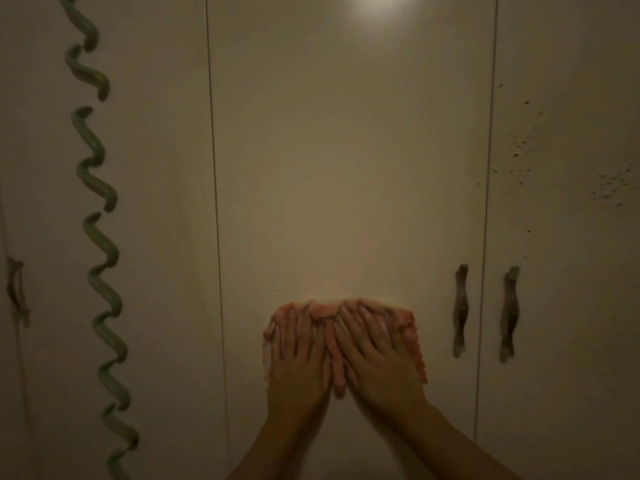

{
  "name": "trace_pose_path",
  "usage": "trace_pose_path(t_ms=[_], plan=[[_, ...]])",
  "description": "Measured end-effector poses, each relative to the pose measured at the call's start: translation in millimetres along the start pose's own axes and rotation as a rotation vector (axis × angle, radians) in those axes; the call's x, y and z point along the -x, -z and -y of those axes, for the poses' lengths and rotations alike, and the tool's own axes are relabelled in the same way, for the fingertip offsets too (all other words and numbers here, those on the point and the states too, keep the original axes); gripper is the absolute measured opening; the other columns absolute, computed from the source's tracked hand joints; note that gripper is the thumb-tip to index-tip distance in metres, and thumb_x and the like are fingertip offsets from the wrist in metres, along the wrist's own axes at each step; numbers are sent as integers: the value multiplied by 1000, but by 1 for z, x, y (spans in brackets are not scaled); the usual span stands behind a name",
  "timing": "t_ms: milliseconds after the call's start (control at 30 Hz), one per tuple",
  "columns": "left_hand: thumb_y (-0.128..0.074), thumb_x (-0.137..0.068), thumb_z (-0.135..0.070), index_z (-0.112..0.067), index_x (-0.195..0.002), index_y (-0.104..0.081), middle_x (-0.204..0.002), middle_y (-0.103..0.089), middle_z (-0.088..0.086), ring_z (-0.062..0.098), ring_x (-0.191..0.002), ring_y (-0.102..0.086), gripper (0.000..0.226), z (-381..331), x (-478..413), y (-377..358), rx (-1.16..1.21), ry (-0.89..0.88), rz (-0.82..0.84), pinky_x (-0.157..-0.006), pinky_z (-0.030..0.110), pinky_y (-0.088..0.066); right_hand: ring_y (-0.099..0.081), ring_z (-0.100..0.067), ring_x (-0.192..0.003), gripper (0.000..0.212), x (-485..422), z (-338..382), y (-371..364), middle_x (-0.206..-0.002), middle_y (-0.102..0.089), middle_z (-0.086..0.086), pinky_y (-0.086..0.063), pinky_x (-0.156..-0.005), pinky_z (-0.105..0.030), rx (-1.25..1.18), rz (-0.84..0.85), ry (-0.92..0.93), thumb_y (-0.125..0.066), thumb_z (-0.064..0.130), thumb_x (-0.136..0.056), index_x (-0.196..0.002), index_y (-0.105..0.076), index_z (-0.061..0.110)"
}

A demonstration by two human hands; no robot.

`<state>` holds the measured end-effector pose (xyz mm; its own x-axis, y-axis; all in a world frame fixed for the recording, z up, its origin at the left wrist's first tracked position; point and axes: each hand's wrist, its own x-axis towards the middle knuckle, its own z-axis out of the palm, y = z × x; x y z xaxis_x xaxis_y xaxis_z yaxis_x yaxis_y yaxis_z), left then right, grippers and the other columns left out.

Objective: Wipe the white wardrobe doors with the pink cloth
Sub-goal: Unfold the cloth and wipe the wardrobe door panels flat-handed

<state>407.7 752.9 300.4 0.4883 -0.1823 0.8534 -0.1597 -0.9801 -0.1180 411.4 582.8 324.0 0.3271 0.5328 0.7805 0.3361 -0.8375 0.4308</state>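
The pink cloth (335,344) is pressed flat against the middle white wardrobe door (346,168), low in the view. My left hand (298,358) lies on the cloth's left half with fingers spread. Beside it my right hand (381,355) covers the right half the same way. A bunched pink ridge shows between the two hands, and the cloth's edges stick out on both sides. Both forearms reach up from the bottom edge.
A wavy green strip (100,237) runs down the left door. Wavy handles sit on the middle door (460,311), the right door (509,313) and at the far left (15,292). Dark specks (519,147) dot the right door. A light glare (377,5) reflects at the top.
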Motion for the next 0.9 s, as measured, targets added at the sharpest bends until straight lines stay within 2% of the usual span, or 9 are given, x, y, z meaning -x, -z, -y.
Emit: trace_pose_path(t_ms=[100,167,300,467,533,600,700,767,900], plan=[[-45,-85,-32,-5,-140,-44,-156,-23,15,40,-143,-19,61,-9,23,-12,-3,-5,21,-117,54,-13,-10,-26,-150,76,27,6,-12,-160,-24,-2,-12,-118,-47,-13,64,-4,-53,37,-83,-152,-26,21],[-46,-85,-33,-7,-140,-46,-155,-27,16,41,-143,-22,61,-14,36,-20,-1,-6,72,-114,57,-19,-10,-26,-150,78,42,9,-20,-160,-24,-1,-14,-116,-47,-17,102,-15,-55,36,-82,-153,-27,21],[-48,-85,-35,-8,-141,-46,-156,-28,16,41,-144,-22,62,-17,47,-28,8,-1,121,-109,60,-28,-12,-25,-150,75,53,9,-20,-160,-24,0,-16,-116,-46,-20,110,-13,-54,37,-81,-151,-33,21],[-45,-87,-34,-7,-142,-42,-158,-20,13,38,-145,-19,62,-10,24,-15,24,-64,38,-114,55,-21,-11,-24,-150,76,35,0,-8,-161,-22,0,-15,-117,-45,-21,95,-1,-54,39,-82,-152,-30,22],[-43,-86,-34,-6,-140,-46,-155,-29,13,36,-146,-15,60,-7,2,-4,34,-36,10,-111,56,-25,-5,-23,-150,74,15,-5,-3,-163,-12,0,-4,-120,-44,-16,68,-32,-51,39,-83,-152,-27,22],[-42,-86,-32,-7,-143,-39,-154,-31,14,34,-147,-11,62,-7,-25,11,48,-31,-50,-113,53,-21,-3,-22,-149,70,-8,-15,10,-162,-5,-1,7,-120,-42,-15,42,-84,-44,38,-86,-151,-27,22],[-39,-88,-31,-9,-147,-27,-156,-23,12,32,-148,-6,64,-5,-70,32,48,-28,-120,-116,49,-14,-5,-23,-150,62,-48,-33,30,-162,-15,-2,-4,-118,-45,-43,18,-126,-34,36,-93,-153,-27,21],[-35,-90,-32,-11,-149,-25,-158,-20,14,33,-147,-9,64,-5,-98,45,41,6,-116,-117,49,-12,-4,-21,-149,60,-74,-46,43,-162,-13,-2,-10,-116,-47,-75,22,-144,-28,38,-96,-154,-22,22],[-33,-92,-34,-12,-149,-27,-157,-24,15,33,-146,-16,61,-5,-150,71,-4,5,-156,-116,48,-10,6,-23,-150,63,-116,-75,71,-164,-1,0,-4,-121,-49,-99,37,-143,-13,46,-98,-156,-9,25]])
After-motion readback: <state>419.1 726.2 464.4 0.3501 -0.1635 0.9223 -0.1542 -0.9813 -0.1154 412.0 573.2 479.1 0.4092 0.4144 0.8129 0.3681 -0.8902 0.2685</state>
